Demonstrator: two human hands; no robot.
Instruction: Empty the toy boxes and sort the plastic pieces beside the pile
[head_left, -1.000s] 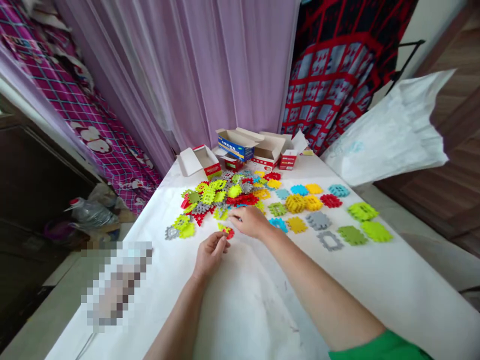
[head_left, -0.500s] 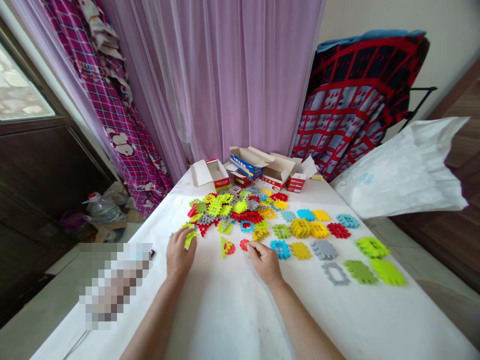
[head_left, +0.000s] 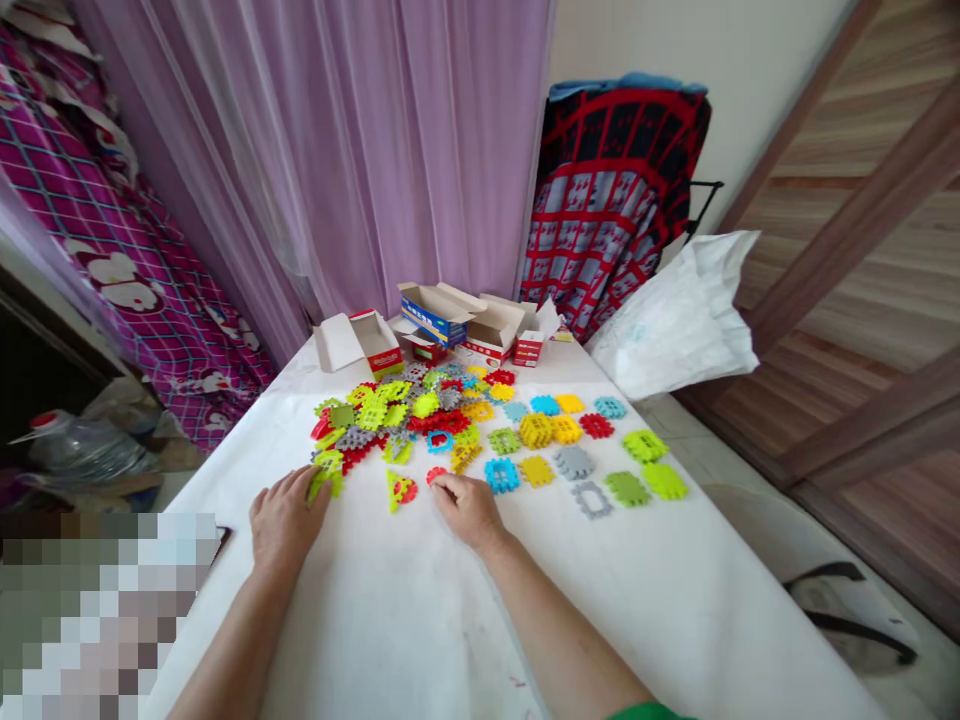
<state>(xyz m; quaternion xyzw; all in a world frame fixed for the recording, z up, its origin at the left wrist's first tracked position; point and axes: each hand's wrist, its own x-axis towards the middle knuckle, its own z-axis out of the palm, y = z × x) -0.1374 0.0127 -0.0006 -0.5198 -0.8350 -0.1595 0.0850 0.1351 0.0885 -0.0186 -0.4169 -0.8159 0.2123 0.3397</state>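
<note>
My right hand [head_left: 472, 512] pinches a small red round piece [head_left: 434, 475] between thumb and fingertips, low over the white table. Just left of it lie a lime triangular piece [head_left: 393, 492] and another red round piece [head_left: 408, 490], touching or overlapping. My left hand [head_left: 286, 520] rests with fingers apart at the near left edge of a mixed pile of plastic interlocking pieces [head_left: 390, 405]. Its fingertips touch or hover by a lime piece [head_left: 328, 472], which they partly hide; I see no grip on it.
Right of the pile, pieces lie grouped by colour: blue [head_left: 502, 475], yellow [head_left: 537, 470], grey [head_left: 574, 462], red [head_left: 597, 426] and lime [head_left: 664, 481]. Opened cardboard boxes [head_left: 433, 315] stand at the back. A white bag [head_left: 679, 325] hangs beyond the right edge. A blurred-out patch [head_left: 105, 620] covers the left.
The view has turned right, so everything appears further left. My right hand still pinches the red round piece. My left hand stays beside the lime pieces.
</note>
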